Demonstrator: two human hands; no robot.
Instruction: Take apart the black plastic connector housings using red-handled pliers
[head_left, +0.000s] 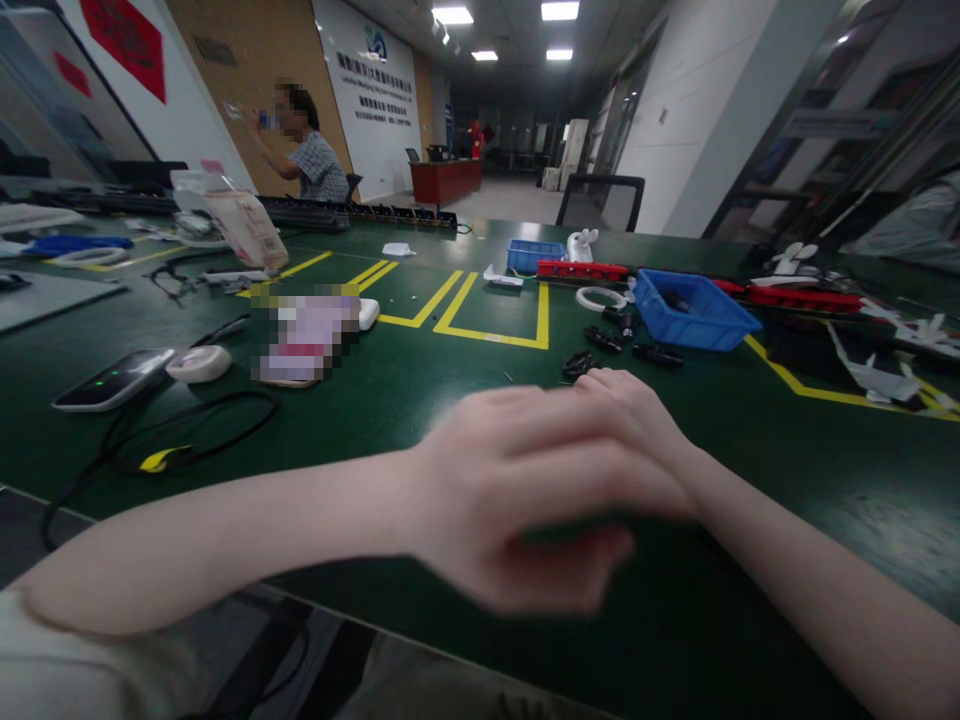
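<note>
My left hand (517, 490) reaches across from the left and lies over the wrist of my right hand (634, 405), above the green table (450, 400). The left hand is smeared by motion, so its fingers are unclear. My right hand shows its knuckles, with the fingers curled down toward the table; whatever is under them is hidden. Small black parts (581, 365) lie just beyond the right hand.
A blue bin (694, 310), a smaller blue bin (534, 255), red strips (581, 270) and a white ring (600, 297) sit farther back. At left lie a phone (112, 380), a white puck (199, 363) and a black cable (187, 430). A person (311, 150) sits at the far side.
</note>
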